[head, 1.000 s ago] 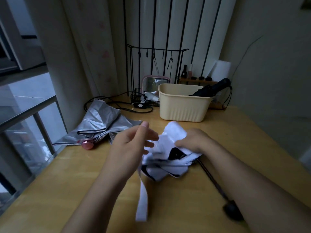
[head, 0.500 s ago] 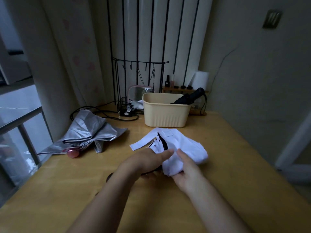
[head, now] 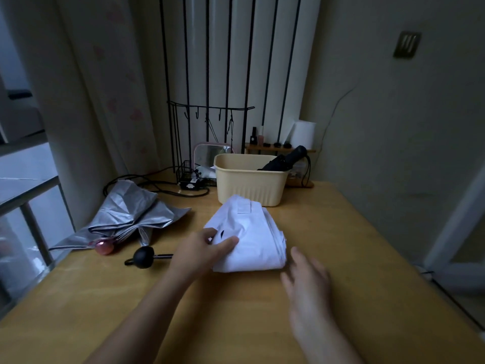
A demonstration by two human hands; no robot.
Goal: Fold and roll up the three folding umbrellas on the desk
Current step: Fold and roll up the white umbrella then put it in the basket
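Observation:
A white folding umbrella [head: 250, 236] lies bundled on the wooden desk [head: 354, 258], its black round handle [head: 143, 256] sticking out to the left. My left hand [head: 202, 252] grips the bundle's left end, thumb on top of the cloth. My right hand [head: 305, 275] hovers just right of the bundle, fingers spread and blurred, holding nothing. A silver umbrella [head: 131, 216] with a pink handle [head: 104, 246] lies loose at the left edge. A rolled black umbrella [head: 284, 158] leans in the beige basket [head: 249, 183].
Black cables [head: 157, 183] and a wire hook rack [head: 210, 132] stand behind the basket. A small shelf with bottles [head: 275, 145] and a white roll sits at the back right. A window railing runs along the left. The wall is close on the right.
The white umbrella has been turned so its handle points left and its canopy is gathered flatter. My right hand has let go and moved off to the right; the view has tilted up.

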